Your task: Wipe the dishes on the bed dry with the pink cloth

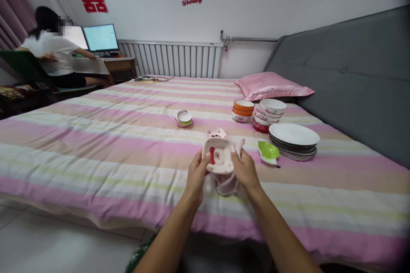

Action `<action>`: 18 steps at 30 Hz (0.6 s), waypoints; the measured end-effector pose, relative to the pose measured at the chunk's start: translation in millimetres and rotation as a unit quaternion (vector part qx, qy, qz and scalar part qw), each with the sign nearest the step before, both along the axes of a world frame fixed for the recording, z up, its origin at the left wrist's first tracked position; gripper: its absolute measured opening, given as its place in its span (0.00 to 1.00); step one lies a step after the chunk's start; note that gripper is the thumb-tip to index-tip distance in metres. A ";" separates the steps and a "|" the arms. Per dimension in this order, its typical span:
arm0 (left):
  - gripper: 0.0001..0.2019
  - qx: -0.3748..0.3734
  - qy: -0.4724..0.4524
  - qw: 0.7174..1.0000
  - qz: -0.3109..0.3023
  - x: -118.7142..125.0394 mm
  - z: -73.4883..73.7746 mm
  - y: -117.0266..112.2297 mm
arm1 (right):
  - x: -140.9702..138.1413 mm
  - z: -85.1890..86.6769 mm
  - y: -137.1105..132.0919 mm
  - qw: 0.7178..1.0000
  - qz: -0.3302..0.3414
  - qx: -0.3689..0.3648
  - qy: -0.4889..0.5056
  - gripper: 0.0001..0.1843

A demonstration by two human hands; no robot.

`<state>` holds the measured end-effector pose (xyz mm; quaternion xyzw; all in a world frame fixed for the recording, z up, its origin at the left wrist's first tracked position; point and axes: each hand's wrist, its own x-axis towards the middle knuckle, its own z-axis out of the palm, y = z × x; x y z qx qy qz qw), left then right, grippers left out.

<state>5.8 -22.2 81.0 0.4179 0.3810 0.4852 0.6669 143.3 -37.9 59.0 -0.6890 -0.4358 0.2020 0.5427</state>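
A small square white bowl (pixel 226 163) with a red and pink printed pattern is held between my two hands, its inside facing me. My left hand (pixel 197 172) grips its left rim, thumb on the inner edge. On the right side, my right hand (pixel 246 170) pinches the rim together with a pale pink cloth (pixel 226 185), which hangs below and behind the bowl. Just beyond lies a similar patterned dish (pixel 216 132), partly covered by the bowl. A green leaf-shaped dish (pixel 268 152) rests to the right of my right hand.
Right of centre stand a stack of plates (pixel 294 133), a stack of white and red bowls (pixel 272 107) and orange bowls (pixel 242 111). Small dishes (pixel 184 118) sit left of centre on the striped bed (pixel 105 149). Behind are a pink pillow (pixel 272 85) and a seated person (pixel 59 55).
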 end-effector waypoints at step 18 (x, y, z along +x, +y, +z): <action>0.12 -0.102 0.018 0.990 0.098 5.4 -11.8 8.4 | -29.0 -1.1 -4.1 0.987 0.111 0.081 0.080 0.27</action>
